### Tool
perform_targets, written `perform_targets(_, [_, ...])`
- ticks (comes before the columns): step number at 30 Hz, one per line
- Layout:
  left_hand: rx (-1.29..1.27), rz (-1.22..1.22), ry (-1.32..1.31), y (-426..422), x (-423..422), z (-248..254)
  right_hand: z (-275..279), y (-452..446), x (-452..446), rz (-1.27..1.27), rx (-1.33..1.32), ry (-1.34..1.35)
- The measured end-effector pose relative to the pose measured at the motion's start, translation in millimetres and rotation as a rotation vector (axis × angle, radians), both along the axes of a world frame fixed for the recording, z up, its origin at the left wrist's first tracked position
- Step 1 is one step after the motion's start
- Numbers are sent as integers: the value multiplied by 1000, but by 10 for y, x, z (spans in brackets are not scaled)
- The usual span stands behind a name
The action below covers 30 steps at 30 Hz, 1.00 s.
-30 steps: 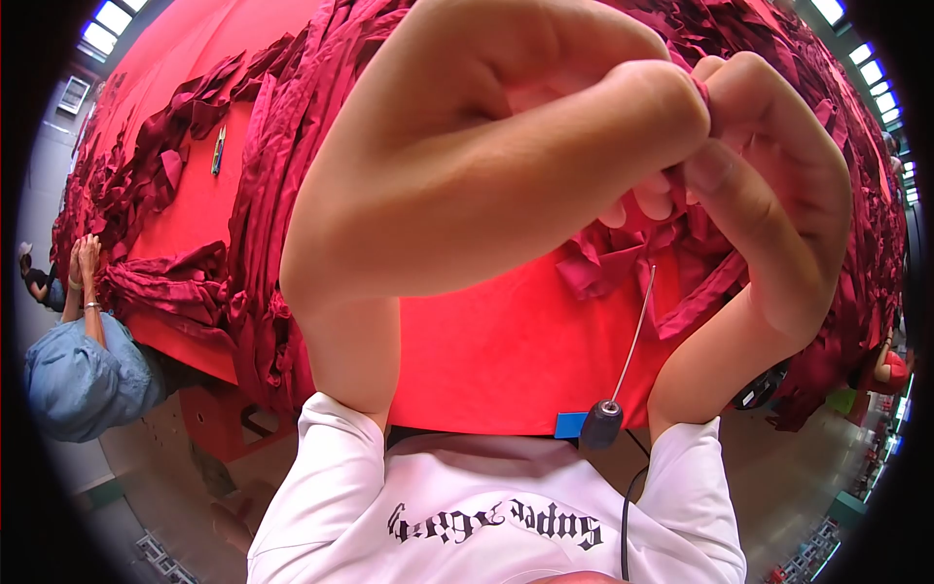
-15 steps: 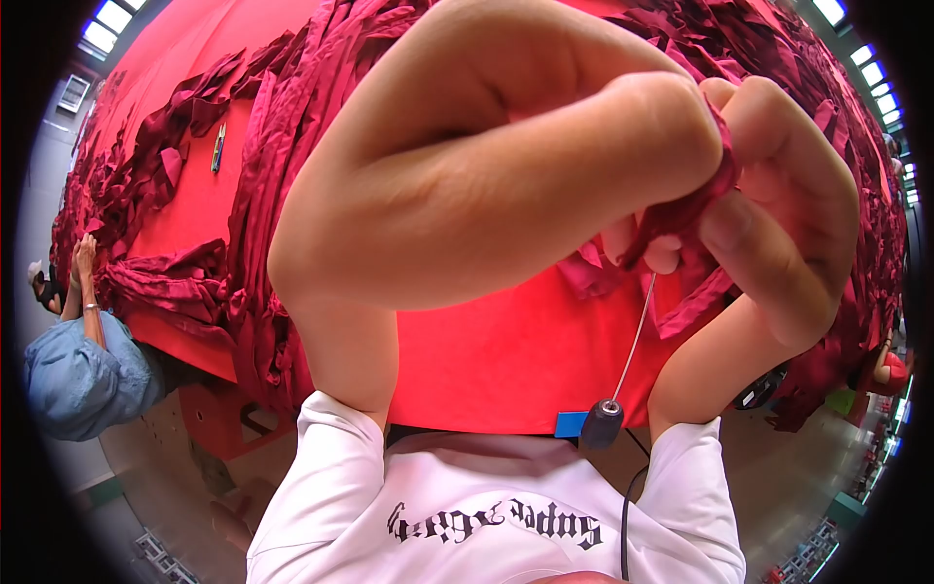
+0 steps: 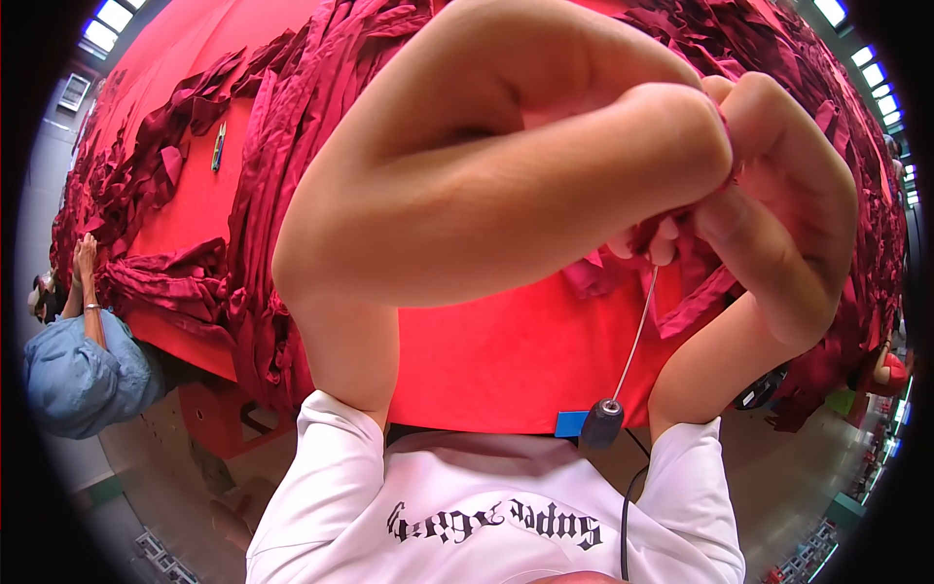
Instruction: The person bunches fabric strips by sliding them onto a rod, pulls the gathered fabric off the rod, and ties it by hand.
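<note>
Close to the camera, my left hand is closed, its fingertips bent round dark red fabric. My right hand meets it, thumb and fingers pinched on the same fabric. Most of that piece is hidden behind the fingers. Beneath the hands, a thin metal rod with a black handle stands at the near edge of the red table surface. Strips of dark red cloth lie behind and around the rod.
Long heaps of dark red fabric run along the table. A small cutter lies at the left. A co-worker in blue is at the left edge, hands on fabric. A blue object sits beside the black handle.
Both hands have moved slightly down and to the right since a second ago. More dark red fabric showed between them half a second ago than shows now.
</note>
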<state>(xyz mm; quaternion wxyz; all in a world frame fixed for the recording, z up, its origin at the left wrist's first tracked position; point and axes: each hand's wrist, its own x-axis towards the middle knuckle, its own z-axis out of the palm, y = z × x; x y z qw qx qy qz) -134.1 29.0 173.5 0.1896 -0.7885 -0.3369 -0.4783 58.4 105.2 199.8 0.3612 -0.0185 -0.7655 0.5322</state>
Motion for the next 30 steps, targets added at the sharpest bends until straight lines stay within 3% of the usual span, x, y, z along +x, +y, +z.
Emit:
perform_targets(8, [-16, 3, -4, 36, -1, -45, 34, 241, 66, 63, 225, -2])
perform_targets(10, [-19, 4, -3, 55, -6, -58, 284, 184, 121, -81, 185, -392])
perform_targets(11, [-20, 5, -3, 62, -9, -63, 286, 142, 98, -81, 185, -391])
perform_targets(14, [-23, 7, -3, 81, -14, -74, 187, 84, 6, -43, 252, -275])
perform_targets(16, [-26, 8, -4, 97, -18, -84, -69, 144, -67, 62, 102, 72])
perform_targets(17, [-28, 8, -4, 106, -20, -91, -22, 121, -22, 61, 102, 72])
perform_targets(19, [-33, 9, -5, 109, -20, -92, 241, -26, -44, -77, -44, -226])
perform_targets(20, [-35, 10, -6, 110, -21, -94, 150, 6, -51, -76, -45, -227])
perform_targets(22, [-39, 12, -7, 109, -22, -100, -94, 94, -71, 40, 33, 112])
perform_targets(25, [-43, 14, -7, 111, -23, -100, 61, 135, -9, 128, -36, -35])
perform_targets(28, [-47, 16, -7, 114, -22, -98, -123, 101, -11, 9, 4, 99])
perform_targets(30, [-50, 17, -7, 115, -22, -97, 12, 114, -6, 53, -22, 30])
